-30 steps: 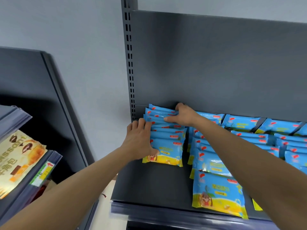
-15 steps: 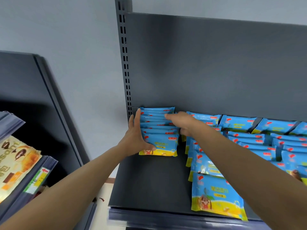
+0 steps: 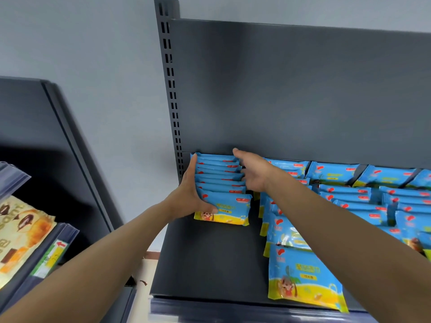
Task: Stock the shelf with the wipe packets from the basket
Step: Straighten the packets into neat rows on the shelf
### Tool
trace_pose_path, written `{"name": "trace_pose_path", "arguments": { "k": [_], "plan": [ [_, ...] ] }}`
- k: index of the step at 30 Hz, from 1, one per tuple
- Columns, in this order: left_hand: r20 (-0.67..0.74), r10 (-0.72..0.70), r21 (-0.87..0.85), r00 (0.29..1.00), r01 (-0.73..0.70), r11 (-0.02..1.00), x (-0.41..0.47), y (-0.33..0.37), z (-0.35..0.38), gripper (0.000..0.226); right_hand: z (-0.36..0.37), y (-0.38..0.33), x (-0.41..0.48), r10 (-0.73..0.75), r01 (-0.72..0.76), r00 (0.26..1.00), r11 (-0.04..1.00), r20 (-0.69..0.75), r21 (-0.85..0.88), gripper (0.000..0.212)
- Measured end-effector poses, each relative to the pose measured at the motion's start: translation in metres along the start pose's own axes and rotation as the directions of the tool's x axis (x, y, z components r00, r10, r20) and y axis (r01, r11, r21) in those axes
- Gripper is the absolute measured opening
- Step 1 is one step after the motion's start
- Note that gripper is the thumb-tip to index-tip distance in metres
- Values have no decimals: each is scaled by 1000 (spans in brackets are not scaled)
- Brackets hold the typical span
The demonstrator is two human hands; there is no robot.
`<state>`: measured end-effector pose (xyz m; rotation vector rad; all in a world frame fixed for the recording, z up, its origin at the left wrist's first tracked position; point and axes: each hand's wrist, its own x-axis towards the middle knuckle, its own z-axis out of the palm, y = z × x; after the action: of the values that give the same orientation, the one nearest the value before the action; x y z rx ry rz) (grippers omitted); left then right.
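A row of blue and yellow wipe packets (image 3: 220,177) stands on edge at the back left of the dark shelf (image 3: 210,257). My left hand (image 3: 187,194) lies flat along the row's left side, its thumb on the front packet (image 3: 231,209). My right hand (image 3: 253,171) presses the row's right side with straight fingers, the fingertips reaching the back panel. A second row of packets (image 3: 300,278) runs to the shelf's front edge under my right forearm. The basket is not in view.
More packets (image 3: 331,173) fill the shelf to the right. A slotted upright post (image 3: 171,89) bounds the shelf on the left. A neighbouring shelf at lower left holds croissant packages (image 3: 21,231). A price rail (image 3: 233,311) runs along the shelf's front edge.
My right hand came off the top of the back packets and now presses the row's right side. My left hand shifted to the row's left side. The row now stands squarer.
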<state>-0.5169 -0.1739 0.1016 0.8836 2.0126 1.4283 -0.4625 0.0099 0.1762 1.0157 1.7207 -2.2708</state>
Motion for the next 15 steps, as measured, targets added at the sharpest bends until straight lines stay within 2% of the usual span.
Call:
{"name": "trace_pose_path", "arguments": {
  "k": [2,7,11,13,14,15],
  "plan": [
    [16,-4,-13,1000,4,1000,1,1,-1,144,1,-1,2,3,-3,1000,1000,11,3,55],
    [-27,5,43,1000,-4,999,2,3,0,138,3,2,9,-67,58,992,994,-105,-88,51],
    [-77,59,242,995,-39,970,-2,0,-1,119,-1,2,6,-92,80,993,986,-77,-146,44],
    [-74,93,336,993,-63,940,-8,-3,0,109,-3,3,-2,-92,93,996,956,15,-279,39],
    [-73,105,377,992,-70,924,-10,-3,1,105,-5,2,-7,-81,99,995,919,64,-381,44],
    [-75,112,414,991,-71,908,-12,-3,1,100,-7,2,-12,-59,100,993,865,97,-492,58]
  ]
}}
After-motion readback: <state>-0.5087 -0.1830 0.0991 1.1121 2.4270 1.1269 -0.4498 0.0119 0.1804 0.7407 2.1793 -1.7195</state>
